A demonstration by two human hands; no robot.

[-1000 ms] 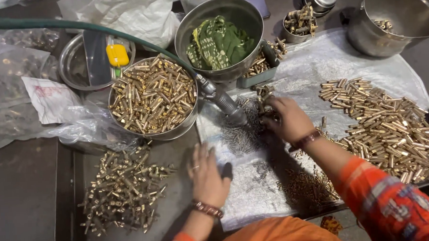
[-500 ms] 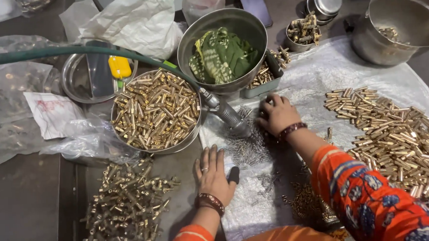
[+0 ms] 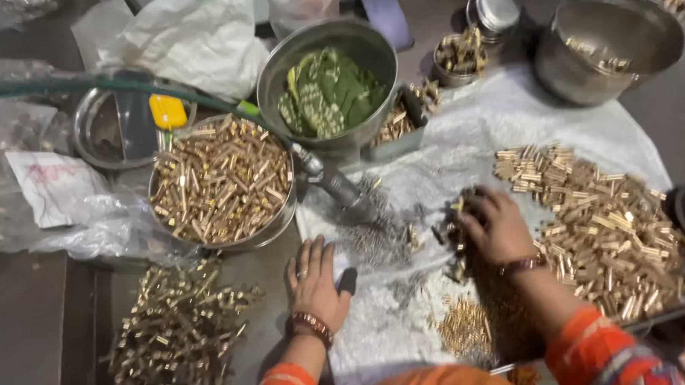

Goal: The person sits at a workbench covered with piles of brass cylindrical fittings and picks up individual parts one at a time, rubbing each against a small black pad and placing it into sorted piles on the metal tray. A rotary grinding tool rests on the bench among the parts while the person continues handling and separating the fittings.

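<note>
Hidden/cut off: orange sleeves run off the bottom edge; right forearm covers part of the white sheet (image 3: 408, 327); top-right pan cropped by frame corner; frame blurred w/ motion, so small parts read only as brass bits.
Left hand (image 3: 315, 281): flat, palm down, fingers spread, released, gripping nothing; rests at left edge of white sheet, on the worktop (image 3: 28, 332); beaded bangle at wrist.
Right hand (image 3: 495, 225): fingers curled over a small heap of brass pieces (image 3: 454, 238) on the sheet; fingertips buried in them, so can't tell if it pinches any.
Small heap look: short, dull-gold cylinders, jumbled, just left of right hand; finer detail lost to blur.
Loose brass fittings (image 3: 177, 335): spiky tangle lying on bare worktop, near left, beside left hand.
Big brass pile (image 3: 594, 222): rows of short tubes on sheet, just right of right hand.
Metal nozzle (image 3: 335, 185): grey, on green hose (image 3: 88, 86), tip down on sheet betw. the two hands, farther back.
Steel bowl (image 3: 279, 217): full of brass tubes, left-centre.
Far bowl (image 3: 274, 70): holds green patterned cloth.
Far right: big steel pan (image 3: 558, 63), few pieces inside; small tin of parts beside it.
</note>
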